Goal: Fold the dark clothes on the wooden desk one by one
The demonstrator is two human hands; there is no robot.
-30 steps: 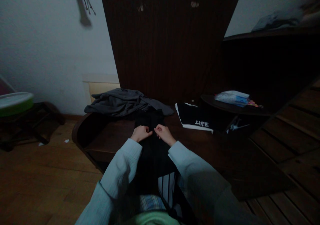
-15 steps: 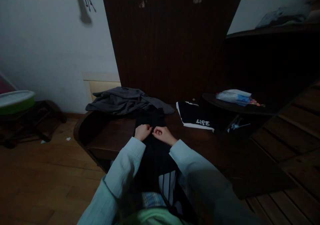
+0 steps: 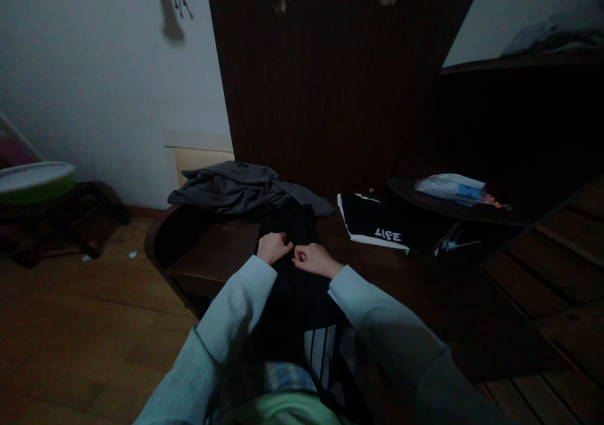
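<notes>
"Dark wood is filling the room: a tall panel point(image 3: 340, 85) is rising beyond the black garment point(image 3: 309, 296), and a pale wall point(image 3: 104, 85) is standing farther left of it. Are you reading any writing?"

"Not with certainty. Right of the garment, a folded cloth point(image 3: 365, 214) is showing white lettering point(image 3: 387, 234), seemingly upside down and too blurred for me. The garment itself is carrying a pale patch point(image 3: 321, 349) with dark stripes at its near end."

"What is it lying on?"

"Its far part is lying across a brown desk point(image 3: 202, 249); its near end is reaching toward the person. Plank floor point(image 3: 94, 318) is showing to its left."

"And the hands?"

"Left hand point(image 3: 274, 248) and right hand point(image 3: 317, 260) are resting on the garment, nearly meeting, fingers curled inward. Whether they are pinching fabric, I cannot tell. Grey sleeves point(image 3: 240, 299) are hiding its edges."

"Anything else around?"

"Grey cloth point(image 3: 226, 189) is lying rumpled at the garment's far end. Well right of it, a plastic bag point(image 3: 448, 188) is sitting on a low shelf point(image 3: 410, 200); far left of it, a green tub point(image 3: 42, 189) is resting on a stool point(image 3: 61, 220)."
</notes>
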